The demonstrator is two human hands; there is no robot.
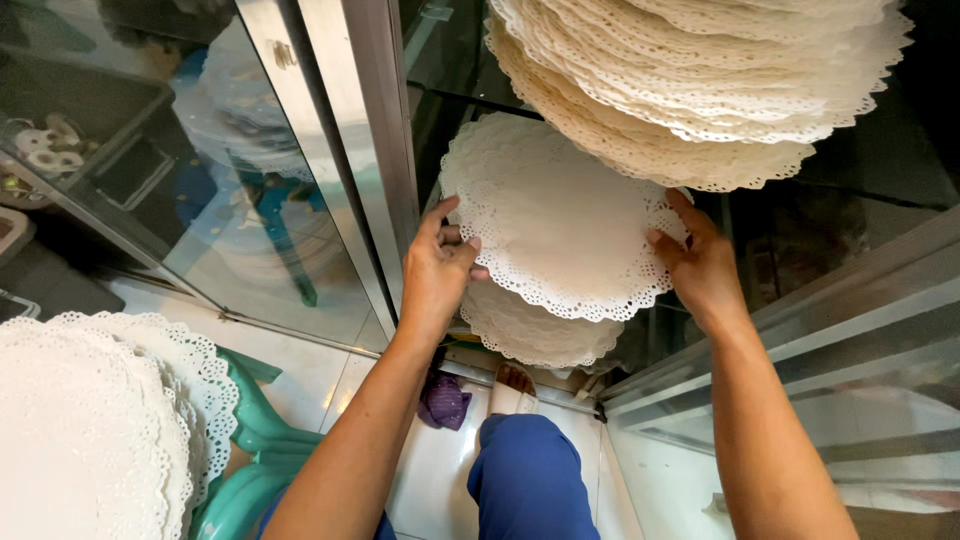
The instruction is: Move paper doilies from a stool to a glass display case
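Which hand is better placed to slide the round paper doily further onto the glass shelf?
Probably the right hand: it grips the doily at the free edge, while the left hand sits against the metal frame.

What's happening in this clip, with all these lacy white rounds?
A person holds a round white paper doily with a lacy scalloped edge by its two sides, left hand and right hand, inside a glass-and-metal cabinet. A thick stack of similar doilies sits on the shelf above, a smaller stack below, and another pile lies at lower left on a green plastic chair.
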